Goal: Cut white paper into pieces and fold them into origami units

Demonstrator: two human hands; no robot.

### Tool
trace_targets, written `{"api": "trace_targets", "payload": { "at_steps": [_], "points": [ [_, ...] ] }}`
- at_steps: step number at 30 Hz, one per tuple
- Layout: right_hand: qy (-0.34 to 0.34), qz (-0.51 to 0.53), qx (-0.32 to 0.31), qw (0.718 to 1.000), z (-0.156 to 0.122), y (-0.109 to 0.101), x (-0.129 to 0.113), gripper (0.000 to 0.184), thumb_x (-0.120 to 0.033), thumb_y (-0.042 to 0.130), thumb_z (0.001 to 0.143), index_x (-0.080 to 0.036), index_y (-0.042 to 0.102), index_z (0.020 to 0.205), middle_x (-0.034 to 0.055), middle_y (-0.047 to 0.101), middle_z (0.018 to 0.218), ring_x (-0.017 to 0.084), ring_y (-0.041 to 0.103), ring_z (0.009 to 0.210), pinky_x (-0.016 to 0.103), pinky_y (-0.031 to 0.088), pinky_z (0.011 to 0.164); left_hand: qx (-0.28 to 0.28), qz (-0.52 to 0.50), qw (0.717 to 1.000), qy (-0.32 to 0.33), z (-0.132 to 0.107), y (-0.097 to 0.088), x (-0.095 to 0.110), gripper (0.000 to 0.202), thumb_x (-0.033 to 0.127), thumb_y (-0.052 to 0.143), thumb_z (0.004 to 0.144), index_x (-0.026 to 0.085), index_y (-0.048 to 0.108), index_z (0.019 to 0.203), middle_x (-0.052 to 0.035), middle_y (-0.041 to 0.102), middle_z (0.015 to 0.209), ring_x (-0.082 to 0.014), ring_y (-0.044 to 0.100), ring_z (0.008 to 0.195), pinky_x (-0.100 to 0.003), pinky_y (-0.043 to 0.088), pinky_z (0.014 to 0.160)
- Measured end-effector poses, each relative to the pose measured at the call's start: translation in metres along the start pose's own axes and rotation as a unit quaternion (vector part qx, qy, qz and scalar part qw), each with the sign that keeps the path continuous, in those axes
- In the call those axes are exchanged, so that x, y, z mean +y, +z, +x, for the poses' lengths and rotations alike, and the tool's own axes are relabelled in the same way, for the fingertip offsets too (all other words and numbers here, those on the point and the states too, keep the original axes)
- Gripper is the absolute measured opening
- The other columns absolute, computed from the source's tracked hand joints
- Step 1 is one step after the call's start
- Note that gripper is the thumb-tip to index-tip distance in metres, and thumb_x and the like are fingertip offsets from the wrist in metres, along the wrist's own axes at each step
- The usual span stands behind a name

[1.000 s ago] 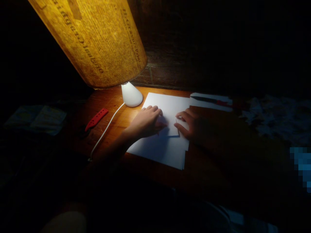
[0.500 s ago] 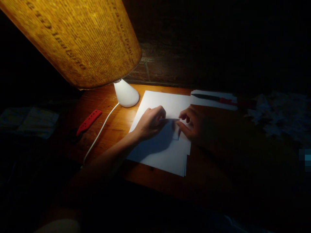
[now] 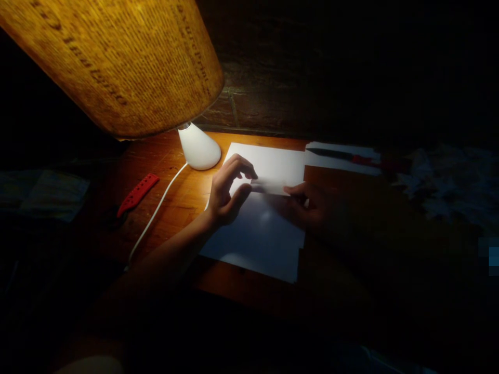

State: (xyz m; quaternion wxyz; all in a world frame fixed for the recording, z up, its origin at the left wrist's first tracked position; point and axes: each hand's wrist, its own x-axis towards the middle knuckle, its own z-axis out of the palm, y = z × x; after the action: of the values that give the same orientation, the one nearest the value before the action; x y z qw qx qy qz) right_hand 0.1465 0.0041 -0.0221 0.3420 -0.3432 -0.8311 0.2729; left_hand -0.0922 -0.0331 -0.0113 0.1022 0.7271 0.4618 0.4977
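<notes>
A small folded piece of white paper (image 3: 273,187), smeared by motion, is held above a stack of white sheets (image 3: 268,249). My right hand (image 3: 310,200), mostly in shadow, pinches its right end between thumb and fingertips. At the paper's left end is my left hand (image 3: 230,192), with fingers curved and the thumb apart from them. The paper's edge lies close to those fingertips; whether they touch it is hard to see. Shadows of the hands fall across the sheets below.
A lamp with a printed shade (image 3: 156,67) and white base (image 3: 198,148) stands at back left, its cord (image 3: 156,213) running forward. A red-handled folded tool (image 3: 137,195) lies left. A red-handled knife (image 3: 331,154) rests on smaller papers (image 3: 331,162). Folded paper pieces (image 3: 440,182) heap right.
My left hand has opened from a closed grip and shifted slightly left. The small paper has turned and now extends leftward from my right hand's pinch. The view has shifted slightly.
</notes>
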Motion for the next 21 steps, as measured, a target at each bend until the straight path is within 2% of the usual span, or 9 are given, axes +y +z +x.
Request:
{"api": "trace_targets", "payload": {
  "at_steps": [2,3,6,10,13,16,21],
  "points": [
    [-0.011,-0.006,-0.021,1.000,0.003,-0.002,-0.002,0.017,-0.030,0.059,0.097,-0.023,0.074,0.101,0.0051,0.080,0.095,0.019,0.072,0.080,0.032,0.055,0.070,-0.003,-0.020,0.999,-0.036,0.001,0.001,-0.003,0.050,0.065,0.040,0.104,0.021,0.063,0.106,-0.0121,0.070,0.105,-0.0250,0.066,0.097,-0.043,0.055,0.084],
    [-0.022,-0.006,-0.029,0.999,0.004,-0.003,-0.003,0.017,-0.028,0.059,0.096,-0.023,0.074,0.102,0.0057,0.080,0.099,0.019,0.072,0.083,0.033,0.055,0.071,-0.021,-0.026,0.998,-0.053,0.002,0.002,-0.004,0.045,0.061,0.045,0.104,0.020,0.062,0.113,-0.0127,0.071,0.112,-0.0248,0.067,0.101,-0.042,0.055,0.086],
    [-0.066,-0.020,-0.046,0.997,0.007,-0.006,-0.004,0.021,-0.024,0.056,0.093,-0.021,0.074,0.105,0.0055,0.078,0.096,0.019,0.068,0.079,0.034,0.054,0.071,-0.115,-0.024,0.991,-0.062,0.002,0.004,-0.006,0.036,0.044,0.062,0.099,0.018,0.060,0.124,-0.0132,0.072,0.118,-0.0239,0.070,0.104,-0.038,0.055,0.088],
    [-0.117,-0.084,-0.067,0.987,0.010,-0.005,-0.002,0.023,-0.019,0.055,0.088,-0.017,0.076,0.098,0.0078,0.075,0.089,0.025,0.063,0.088,0.040,0.050,0.077,-0.202,0.075,0.976,-0.009,0.002,0.005,-0.006,0.017,0.028,0.065,0.096,0.020,0.069,0.110,-0.0110,0.073,0.115,-0.0252,0.067,0.107,-0.041,0.052,0.094],
    [-0.113,-0.122,-0.092,0.982,0.012,-0.004,-0.002,0.020,-0.023,0.058,0.091,-0.018,0.078,0.092,0.0087,0.073,0.090,0.026,0.058,0.091,0.042,0.046,0.081,-0.243,0.118,0.963,0.022,0.003,0.002,-0.006,0.012,0.026,0.062,0.099,0.024,0.073,0.103,-0.0074,0.075,0.113,-0.0242,0.066,0.105,-0.042,0.049,0.094],
    [-0.099,-0.136,-0.103,0.980,0.013,-0.003,-0.003,0.015,-0.025,0.063,0.093,-0.019,0.077,0.090,0.0091,0.070,0.094,0.026,0.057,0.093,0.040,0.044,0.081,-0.265,0.094,0.959,0.036,0.005,-0.003,-0.009,0.014,0.024,0.063,0.099,0.024,0.074,0.107,-0.0069,0.075,0.112,-0.0226,0.066,0.104,-0.040,0.050,0.095],
    [-0.094,-0.160,-0.100,0.977,0.013,-0.001,-0.001,0.011,-0.027,0.064,0.092,-0.021,0.072,0.096,0.0085,0.071,0.099,0.028,0.059,0.097,0.042,0.043,0.083,-0.269,0.092,0.957,0.063,0.003,-0.007,-0.018,0.020,0.023,0.068,0.095,0.023,0.072,0.115,-0.0080,0.074,0.120,-0.0242,0.065,0.108,-0.040,0.049,0.096]
  ]
}}
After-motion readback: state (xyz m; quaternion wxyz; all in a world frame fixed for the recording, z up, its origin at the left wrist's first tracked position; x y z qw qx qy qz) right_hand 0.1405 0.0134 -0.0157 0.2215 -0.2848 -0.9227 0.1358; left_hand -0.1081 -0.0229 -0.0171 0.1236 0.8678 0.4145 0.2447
